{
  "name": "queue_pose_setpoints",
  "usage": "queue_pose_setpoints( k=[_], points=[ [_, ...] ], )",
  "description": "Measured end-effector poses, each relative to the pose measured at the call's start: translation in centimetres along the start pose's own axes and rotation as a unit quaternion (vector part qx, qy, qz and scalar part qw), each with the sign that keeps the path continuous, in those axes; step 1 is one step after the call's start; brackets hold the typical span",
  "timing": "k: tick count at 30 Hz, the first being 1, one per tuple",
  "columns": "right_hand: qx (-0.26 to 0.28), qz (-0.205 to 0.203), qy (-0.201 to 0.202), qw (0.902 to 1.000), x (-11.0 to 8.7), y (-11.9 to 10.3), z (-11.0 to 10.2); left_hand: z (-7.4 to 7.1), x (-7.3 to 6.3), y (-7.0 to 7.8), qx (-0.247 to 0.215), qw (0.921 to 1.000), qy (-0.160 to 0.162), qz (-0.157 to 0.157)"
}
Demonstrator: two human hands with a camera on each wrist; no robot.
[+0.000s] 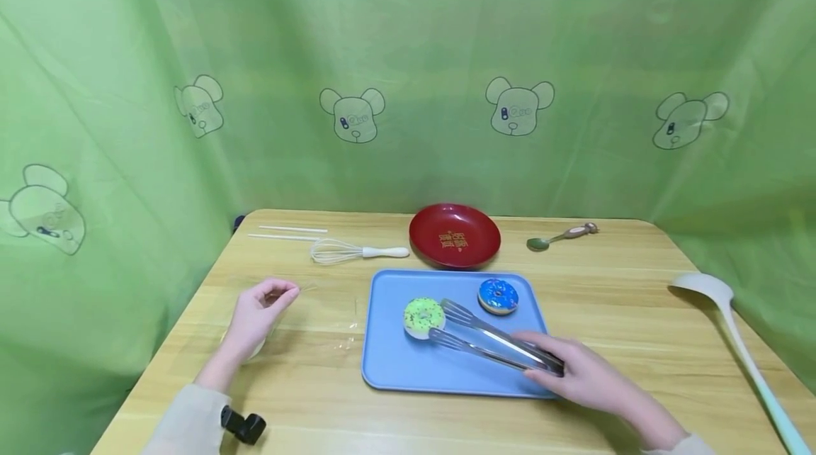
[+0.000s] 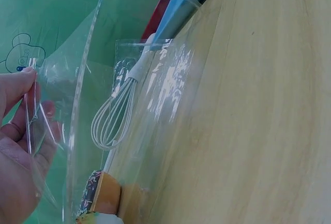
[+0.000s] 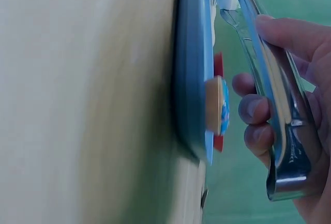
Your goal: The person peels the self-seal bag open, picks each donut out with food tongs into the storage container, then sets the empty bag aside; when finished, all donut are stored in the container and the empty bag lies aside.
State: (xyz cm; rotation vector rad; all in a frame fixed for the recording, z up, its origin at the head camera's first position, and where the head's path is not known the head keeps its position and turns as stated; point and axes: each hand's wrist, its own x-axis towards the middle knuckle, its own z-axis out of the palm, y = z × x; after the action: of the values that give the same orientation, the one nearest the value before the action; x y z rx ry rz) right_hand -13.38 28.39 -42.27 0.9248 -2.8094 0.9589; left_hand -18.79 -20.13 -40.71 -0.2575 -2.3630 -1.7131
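Note:
My left hand [image 1: 255, 310] pinches the edge of a clear plastic bag [image 2: 170, 79], lifted off the table in the left wrist view. Low in that view, a dark-frosted donut [image 2: 101, 193] sits above another, partly cut off; whether they are inside the bag I cannot tell. My right hand [image 1: 583, 373] grips metal tongs [image 3: 282, 105] around the handles. Their arms are spread, the tips close to a green donut [image 1: 423, 317] on the blue tray [image 1: 408, 370]; contact is unclear. A blue donut [image 1: 499, 296] lies at the tray's far right.
Behind the tray stands a red plate [image 1: 421, 235]. To its left lie a whisk [image 1: 382, 252] and white chopsticks [image 1: 283, 237]; to its right, a spoon [image 1: 561, 237]. A long ladle [image 1: 742, 338] lies along the right edge. Green curtains [image 1: 421, 178] surround the table.

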Motion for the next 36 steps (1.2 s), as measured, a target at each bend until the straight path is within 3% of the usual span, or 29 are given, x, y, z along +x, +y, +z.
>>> queue_pose_setpoints(
  k=[4,9,15,21,30,36],
  points=[
    [-0.029,-0.009,0.032,0.9990,-1.7,0.3,-0.5,0.1,0.1,-0.2,0.005,1.0000,-0.001,0.008],
    [-0.043,0.004,0.056,0.9975,-4.0,0.8,-1.1,0.1,0.5,-2.0,-0.004,1.0000,-0.002,0.001],
    [-0.061,0.067,0.015,0.9958,-6.2,1.2,-1.9,0.0,0.7,-3.3,-0.006,1.0000,-0.002,-0.001],
    [-0.029,0.138,-0.027,0.9897,-7.7,1.6,-2.8,0.0,0.9,-3.1,-0.008,1.0000,0.000,0.006],
    [-0.047,0.136,-0.036,0.9889,-8.7,2.6,-3.1,0.1,0.8,-2.8,-0.002,1.0000,0.002,-0.003],
    [-0.042,0.128,-0.037,0.9902,-9.2,2.9,-3.2,0.2,0.5,-1.3,-0.001,1.0000,0.004,0.000]
  ],
)
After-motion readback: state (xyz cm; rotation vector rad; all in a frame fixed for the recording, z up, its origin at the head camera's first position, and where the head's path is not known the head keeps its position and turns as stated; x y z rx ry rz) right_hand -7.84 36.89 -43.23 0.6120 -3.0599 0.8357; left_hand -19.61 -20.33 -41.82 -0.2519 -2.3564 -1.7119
